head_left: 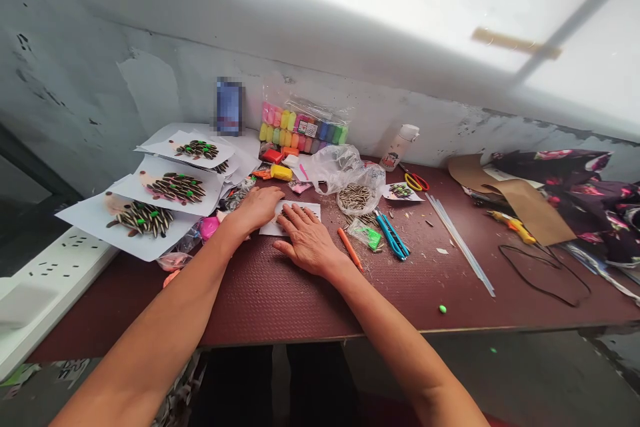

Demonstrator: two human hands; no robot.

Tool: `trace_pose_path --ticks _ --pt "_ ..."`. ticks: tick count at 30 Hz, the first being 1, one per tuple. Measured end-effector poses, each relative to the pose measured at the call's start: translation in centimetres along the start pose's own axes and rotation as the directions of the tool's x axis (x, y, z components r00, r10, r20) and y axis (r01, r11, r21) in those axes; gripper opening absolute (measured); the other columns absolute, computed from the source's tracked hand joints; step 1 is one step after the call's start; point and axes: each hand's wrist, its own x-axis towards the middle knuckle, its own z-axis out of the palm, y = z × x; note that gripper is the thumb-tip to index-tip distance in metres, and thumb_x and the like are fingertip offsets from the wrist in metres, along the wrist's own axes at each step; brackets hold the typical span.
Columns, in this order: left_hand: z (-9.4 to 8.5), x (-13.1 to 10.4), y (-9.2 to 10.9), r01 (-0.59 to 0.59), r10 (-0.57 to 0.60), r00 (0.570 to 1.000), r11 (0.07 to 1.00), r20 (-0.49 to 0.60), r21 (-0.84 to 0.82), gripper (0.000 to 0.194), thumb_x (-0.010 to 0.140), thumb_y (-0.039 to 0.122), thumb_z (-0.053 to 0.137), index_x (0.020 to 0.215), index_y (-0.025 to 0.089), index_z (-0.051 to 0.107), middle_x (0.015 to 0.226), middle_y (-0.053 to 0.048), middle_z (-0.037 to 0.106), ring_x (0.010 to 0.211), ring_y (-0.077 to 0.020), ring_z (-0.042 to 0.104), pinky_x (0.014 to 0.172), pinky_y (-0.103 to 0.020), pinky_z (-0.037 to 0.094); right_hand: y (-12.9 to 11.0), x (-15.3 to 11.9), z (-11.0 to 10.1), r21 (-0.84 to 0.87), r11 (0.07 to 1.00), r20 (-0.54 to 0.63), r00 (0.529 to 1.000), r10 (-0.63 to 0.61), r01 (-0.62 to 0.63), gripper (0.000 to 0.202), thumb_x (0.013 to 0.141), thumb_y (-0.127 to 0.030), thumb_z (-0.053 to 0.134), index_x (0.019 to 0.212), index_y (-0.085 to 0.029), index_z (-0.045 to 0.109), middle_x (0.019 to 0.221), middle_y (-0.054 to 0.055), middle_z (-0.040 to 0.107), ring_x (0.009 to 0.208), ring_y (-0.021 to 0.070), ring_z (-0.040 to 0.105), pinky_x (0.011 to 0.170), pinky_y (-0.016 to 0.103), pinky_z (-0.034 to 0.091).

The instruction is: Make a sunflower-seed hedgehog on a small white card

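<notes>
A small white card (269, 229) bearing dark seeds lies on the dark red table. Spread over the card's right part, my right hand (306, 237) presses flat with its fingers apart. My left hand (257, 208) rests at the card's upper left edge; its fingertips point right, and what lies beneath them is hidden. Just right of my right hand is an orange stick (350, 249). Beyond it are a small bag with green clay (367, 235), a blue utility knife (393, 235) and an open plastic bag of striped seeds (354, 199).
Seed-hedgehog cards (83, 217) are stacked at left by a white power strip (65, 267). Colored clay packs (300, 130) and a bottle (399, 147) stand behind. Scissors (416, 181), clear sticks (463, 247), a glue gun (515, 225) and floral cloth (555, 167) lie right.
</notes>
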Motion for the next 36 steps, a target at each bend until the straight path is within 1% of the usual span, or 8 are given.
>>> trace_pose_path --ticks 6,10,14,16,20,24,31,36 --pt "-0.6 -0.1 0.3 0.005 -0.005 1.0 1.0 0.017 -0.028 0.051 0.085 0.006 0.053 0.132 0.018 0.068 0.144 -0.013 0.065 0.133 -0.0275 0.06 0.111 -0.036 0.045 0.3 0.0 -0.1 0.024 1.0 -0.015 1.0 0.01 -0.01 0.064 0.104 -0.056 0.048 0.152 -0.014 0.05 0.165 0.016 0.039 0.156 0.0296 0.032 0.129 0.048 0.024" --pt "-0.7 -0.1 0.3 0.003 -0.002 1.0 0.999 0.019 -0.047 0.053 0.085 0.002 0.049 0.132 0.018 0.069 0.142 -0.013 0.066 0.13 -0.0273 0.062 0.109 -0.036 0.046 1.2 -0.4 -1.4 0.008 0.989 -0.136 0.98 0.146 -0.147 0.049 0.107 -0.042 0.046 0.146 -0.014 0.056 0.163 0.016 0.042 0.15 0.029 0.039 0.124 0.045 0.03" --pt "-0.9 0.0 0.2 0.001 0.0 1.0 0.997 0.009 -0.071 0.057 0.083 0.0 0.048 0.133 0.018 0.069 0.137 -0.012 0.069 0.124 -0.0259 0.065 0.108 -0.034 0.047 3.0 -1.3 -3.0 -0.046 0.905 -0.136 0.9 0.414 -0.423 0.037 0.105 -0.017 0.038 0.118 -0.012 0.071 0.131 0.017 0.066 0.119 0.0281 0.059 0.105 0.038 0.044" --pt "-1.1 0.1 0.1 0.011 -0.011 1.0 0.998 -0.005 -0.069 0.052 0.084 0.001 0.047 0.127 0.018 0.073 0.129 -0.012 0.072 0.12 -0.0263 0.066 0.104 -0.034 0.049 4.1 -1.9 -3.8 -0.079 0.846 -0.118 0.848 0.518 -0.528 0.036 0.102 -0.014 0.038 0.113 -0.012 0.073 0.12 0.017 0.069 0.113 0.0281 0.06 0.099 0.036 0.044" --pt "-1.3 0.1 0.0 0.045 -0.046 0.998 0.998 -0.035 -0.044 0.043 0.087 0.004 0.047 0.114 0.018 0.078 0.115 -0.015 0.073 0.112 -0.0285 0.066 0.097 -0.037 0.051 6.0 -3.1 -4.7 -0.119 0.736 -0.059 0.745 0.665 -0.666 0.035 0.101 -0.015 0.04 0.113 -0.013 0.073 0.118 0.016 0.07 0.113 0.0275 0.062 0.095 0.033 0.043" --pt "-1.0 0.1 -0.2 0.054 -0.055 0.998 0.998 -0.04 -0.029 0.04 0.087 0.006 0.048 0.111 0.018 0.078 0.108 -0.014 0.074 0.106 -0.0287 0.066 0.093 -0.037 0.051 6.8 -3.7 -4.8 -0.163 0.702 0.025 0.708 0.706 -0.694 0.037 0.099 -0.011 0.04 0.114 -0.016 0.074 0.12 0.015 0.071 0.111 0.0267 0.066 0.086 0.031 0.044" --pt "-0.9 0.2 -0.2 0.073 -0.073 0.996 0.997 -0.047 -0.002 0.033 0.086 0.009 0.049 0.099 0.019 0.078 0.101 -0.013 0.074 0.1 -0.0277 0.068 0.088 -0.035 0.051 6.4 -3.9 -5.1 -0.178 0.713 0.056 0.717 0.695 -0.678 0.034 0.097 -0.013 0.043 0.112 -0.017 0.073 0.118 0.014 0.073 0.112 0.0267 0.068 0.083 0.029 0.046" --pt "-1.2 0.0 0.0 0.106 -0.107 0.991 0.994 -0.077 -0.022 0.034 0.087 0.01 0.047 0.1 0.019 0.078 0.103 -0.013 0.076 0.102 -0.0279 0.069 0.088 -0.034 0.052 7.1 -4.3 -5.7 -0.186 0.652 0.072 0.652 0.755 -0.735 0.038 0.095 -0.012 0.042 0.117 -0.018 0.073 0.122 0.015 0.074 0.114 0.0273 0.069 0.085 0.03 0.048"
